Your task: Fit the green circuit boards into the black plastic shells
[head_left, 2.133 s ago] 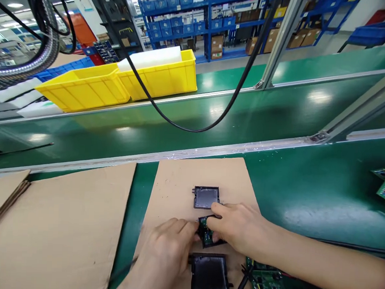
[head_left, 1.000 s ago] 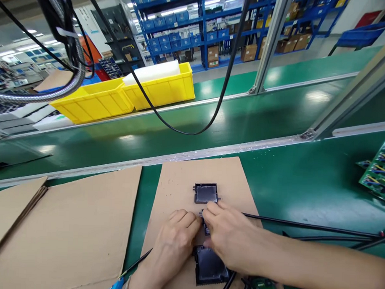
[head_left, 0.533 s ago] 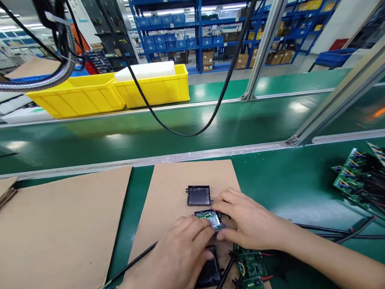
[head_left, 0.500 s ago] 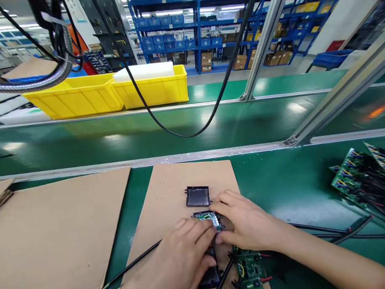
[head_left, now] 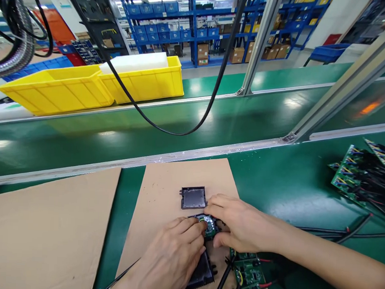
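A small green circuit board (head_left: 211,227) sits in a black plastic housing on the cardboard, between my two hands. My left hand (head_left: 172,253) presses curled fingers on the board's left part and covers some of it. My right hand (head_left: 235,220) grips the right edge, its fingers at the far corner and the thumb at the near one. Just beyond lies an open black housing half (head_left: 193,198), inner side up. Another black housing piece (head_left: 203,271) lies nearer me, partly under my left hand. Green boards with wires (head_left: 249,275) lie to the right of it.
Brown cardboard (head_left: 166,181) covers the green bench under the work, with another sheet (head_left: 50,224) at left. More wired boards (head_left: 352,175) and black cables (head_left: 328,233) lie at right. A black cable (head_left: 177,133) hangs in front. Yellow bins (head_left: 144,86) stand beyond.
My left hand has shifted slightly left and down, so more of the circuit board and the nearer black housing shows. My right hand keeps its grip. The camera view has shifted a little.
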Motion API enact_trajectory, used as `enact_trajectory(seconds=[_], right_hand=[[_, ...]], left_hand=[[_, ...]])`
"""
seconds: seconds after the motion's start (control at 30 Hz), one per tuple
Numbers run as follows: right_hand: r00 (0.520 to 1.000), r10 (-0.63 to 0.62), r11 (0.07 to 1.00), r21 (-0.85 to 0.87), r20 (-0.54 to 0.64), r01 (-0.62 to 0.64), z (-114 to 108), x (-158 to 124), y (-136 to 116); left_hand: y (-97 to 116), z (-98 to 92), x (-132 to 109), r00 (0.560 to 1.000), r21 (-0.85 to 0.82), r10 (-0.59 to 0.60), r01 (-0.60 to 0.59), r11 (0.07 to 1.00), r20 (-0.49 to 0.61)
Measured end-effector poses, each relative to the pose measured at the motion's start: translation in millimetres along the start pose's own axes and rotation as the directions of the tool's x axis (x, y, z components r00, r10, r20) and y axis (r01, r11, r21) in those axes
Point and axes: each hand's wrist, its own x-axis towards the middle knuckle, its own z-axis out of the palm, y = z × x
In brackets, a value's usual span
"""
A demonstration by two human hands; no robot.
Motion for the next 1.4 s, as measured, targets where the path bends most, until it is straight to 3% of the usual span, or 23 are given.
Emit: enact_trajectory(seconds=[0.2, 0.37, 0.6, 0.8, 1.0, 1.2, 1.4], right_hand=[[0.987, 0.128, 0.989, -0.061, -0.098, -0.135, -3, -25, 12], [0.996, 0.034, 0.988, -0.150, -0.084, -0.046, 5, -18, 3], [0.971, 0.214, 0.956, -0.227, 0.109, -0.185, -1, 5, -4], [0.961, 0.219, 0.945, -0.282, 0.168, -0.166, -10, 10, -1], [1.000, 0.026, 0.991, -0.129, -0.010, -0.028, -10, -8, -1], [0.998, -0.065, 0.994, -0.092, 0.010, 0.065, 0, -11, 4], [0.991, -0.135, 0.983, -0.128, -0.010, 0.132, 3, -8, 24]], left_hand=[[5, 5.3, 1, 0.998, -0.018, -0.049, 0.049, 0.999, -0.036], [7, 5.7, -1, 0.998, 0.021, -0.026, 0.027, 0.999, -0.049], [6, 12.2, -3, 0.999, 0.100, 0.008, -0.004, 0.995, -0.033], [7, 10.5, -6, 1.000, 0.111, -0.013, 0.016, 0.994, -0.028], [8, 13.1, -8, 0.999, 0.080, -0.038, 0.041, 0.996, -0.027], [9, 18.8, -8, 0.997, 0.057, -0.056, 0.058, 0.997, -0.048], [6, 10.1, -5, 0.999, 0.025, -0.047, 0.047, 0.999, -0.016]])
